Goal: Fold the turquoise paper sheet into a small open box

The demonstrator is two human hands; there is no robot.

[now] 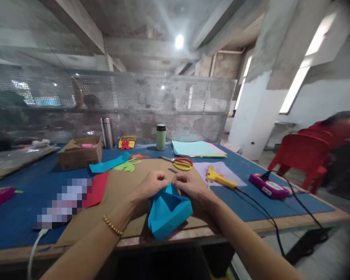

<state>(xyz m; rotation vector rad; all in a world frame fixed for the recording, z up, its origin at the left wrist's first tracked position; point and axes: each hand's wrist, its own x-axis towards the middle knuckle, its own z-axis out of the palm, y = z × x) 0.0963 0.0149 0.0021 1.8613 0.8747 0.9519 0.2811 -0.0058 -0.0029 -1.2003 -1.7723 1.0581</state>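
Observation:
A folded piece of blue paper [167,216], shaped like an open pouch, hangs at the table's front edge between my two hands. My left hand [154,184] is closed, its fingertips pinching the paper's upper edge from the left. From the right, my right hand [189,186] pinches the same upper edge, close to the left fingertips. Beneath both hands lies a flat sheet of brown cardboard [140,173]. Scissors [182,163] with red and yellow handles rest beyond my hands. Right of them, a yellow glue gun [220,179] lies on a lilac paper sheet [230,171].
A purple power strip [268,186] with a black cord sits at the right. Red paper [97,188], green paper cutouts [125,166] and a blue strip [109,164] lie left. Behind stand a cardboard box [80,153], a steel flask [107,133] and a green bottle [161,138].

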